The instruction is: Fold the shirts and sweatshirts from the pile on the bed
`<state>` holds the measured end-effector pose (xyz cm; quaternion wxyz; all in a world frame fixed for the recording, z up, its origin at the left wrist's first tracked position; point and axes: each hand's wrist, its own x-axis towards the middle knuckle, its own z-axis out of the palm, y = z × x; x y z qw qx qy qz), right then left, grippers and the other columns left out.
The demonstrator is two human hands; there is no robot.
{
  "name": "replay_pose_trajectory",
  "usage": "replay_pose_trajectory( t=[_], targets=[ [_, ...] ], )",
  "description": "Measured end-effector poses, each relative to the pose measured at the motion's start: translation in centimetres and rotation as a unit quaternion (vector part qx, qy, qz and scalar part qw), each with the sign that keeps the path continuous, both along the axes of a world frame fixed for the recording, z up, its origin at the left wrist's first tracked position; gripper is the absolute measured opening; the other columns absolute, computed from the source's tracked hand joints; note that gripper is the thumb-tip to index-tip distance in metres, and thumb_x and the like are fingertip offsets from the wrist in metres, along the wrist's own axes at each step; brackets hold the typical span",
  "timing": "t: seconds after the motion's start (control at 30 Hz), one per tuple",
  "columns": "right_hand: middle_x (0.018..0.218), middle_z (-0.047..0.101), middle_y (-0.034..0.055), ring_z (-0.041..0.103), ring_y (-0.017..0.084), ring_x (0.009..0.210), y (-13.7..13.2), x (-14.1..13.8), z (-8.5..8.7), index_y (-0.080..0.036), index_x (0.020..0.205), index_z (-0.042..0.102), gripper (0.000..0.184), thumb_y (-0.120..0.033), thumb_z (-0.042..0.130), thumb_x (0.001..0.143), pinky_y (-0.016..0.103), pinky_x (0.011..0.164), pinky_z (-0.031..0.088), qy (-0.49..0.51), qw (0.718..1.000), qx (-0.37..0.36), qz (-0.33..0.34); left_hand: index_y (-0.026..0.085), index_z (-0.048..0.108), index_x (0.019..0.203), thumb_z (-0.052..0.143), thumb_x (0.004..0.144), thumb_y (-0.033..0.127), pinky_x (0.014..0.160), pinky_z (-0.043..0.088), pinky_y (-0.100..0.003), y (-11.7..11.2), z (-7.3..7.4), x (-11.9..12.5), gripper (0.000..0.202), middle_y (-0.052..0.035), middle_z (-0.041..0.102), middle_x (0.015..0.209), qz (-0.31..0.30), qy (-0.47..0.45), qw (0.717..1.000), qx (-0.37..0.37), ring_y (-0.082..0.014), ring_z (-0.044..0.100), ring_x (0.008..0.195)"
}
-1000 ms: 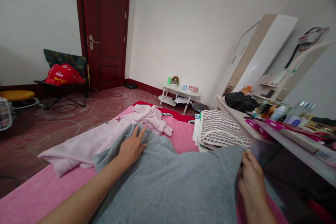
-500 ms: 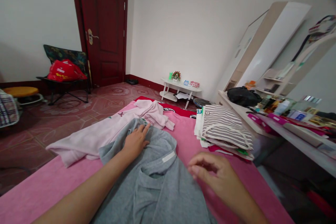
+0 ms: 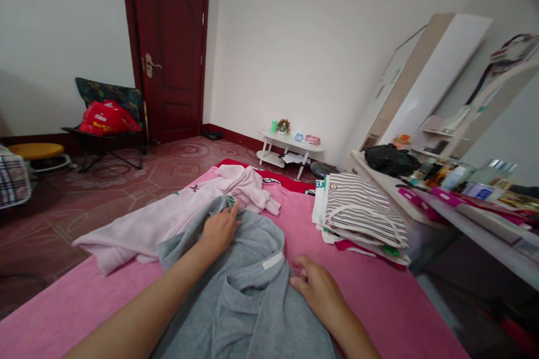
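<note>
A grey shirt (image 3: 252,314) lies spread over the pink bed cover, its neckline and white label facing up. On its left upper part rests my left hand (image 3: 221,231), fingers curled into the cloth and one fingertip stretched forward; it looks closed on the fabric. My right hand (image 3: 315,289) is beside the shirt's right edge near the label, fingers bent but apart, with nothing visible in them. Under and beyond the grey shirt's left side lies a pale pink sweatshirt (image 3: 147,230) with printed lettering.
A stack of folded clothes (image 3: 364,207), a striped one on top, sits at the bed's right. Beyond stands a dressing table (image 3: 370,171) crowded with bottles and a black bag (image 3: 391,158). A low white table (image 3: 290,140), a folding chair (image 3: 112,90) and a door (image 3: 172,56) are further back.
My right hand has moved left and down to the shirt's right edge. My left hand's fingers have drawn in from a flatter spread. The view has tilted up slightly.
</note>
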<state>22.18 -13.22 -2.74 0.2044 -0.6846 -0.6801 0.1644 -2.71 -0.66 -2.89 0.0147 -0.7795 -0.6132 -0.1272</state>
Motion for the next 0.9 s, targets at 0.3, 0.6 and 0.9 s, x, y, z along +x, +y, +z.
replay_pose_trajectory(
  t=[0.3,0.6,0.9],
  targets=[
    [0.057,0.057,-0.0023,0.053,0.013,0.056,0.7,0.1,-1.0,-0.019,0.061,0.053,0.010,-0.021,0.054,0.070,0.022,0.054,0.035,0.107,0.994,0.027,-0.017,0.023,0.055,0.117,0.063,0.081,0.033,0.075,0.050,-0.039,1.3,0.8,0.5,0.039,-0.0138,0.069,0.096,0.012,-0.018,0.999,-0.047,-0.0297,0.066,0.090],
    [0.058,0.055,-0.0024,0.053,0.012,0.056,1.0,-0.6,-1.9,-0.019,0.063,0.053,0.008,-0.014,0.046,0.064,0.020,0.053,0.035,0.148,0.988,0.042,0.016,0.023,0.056,0.100,0.050,0.088,0.036,0.071,0.044,-0.030,0.2,-0.2,-0.2,0.018,-0.0056,0.067,0.088,-0.005,-0.103,0.995,-0.006,-0.0234,0.066,0.086],
    [0.038,0.052,-0.0055,0.050,0.012,0.035,1.3,1.4,-0.5,-0.021,0.058,0.048,0.005,-0.022,0.043,0.057,0.019,0.037,0.032,0.230,0.968,0.005,-0.096,0.023,0.042,0.079,0.045,0.087,0.043,0.053,0.039,-0.023,1.4,-1.2,-1.6,0.023,0.0086,0.045,0.049,-0.018,-0.486,0.869,0.095,-0.0138,0.052,0.046]
  ],
)
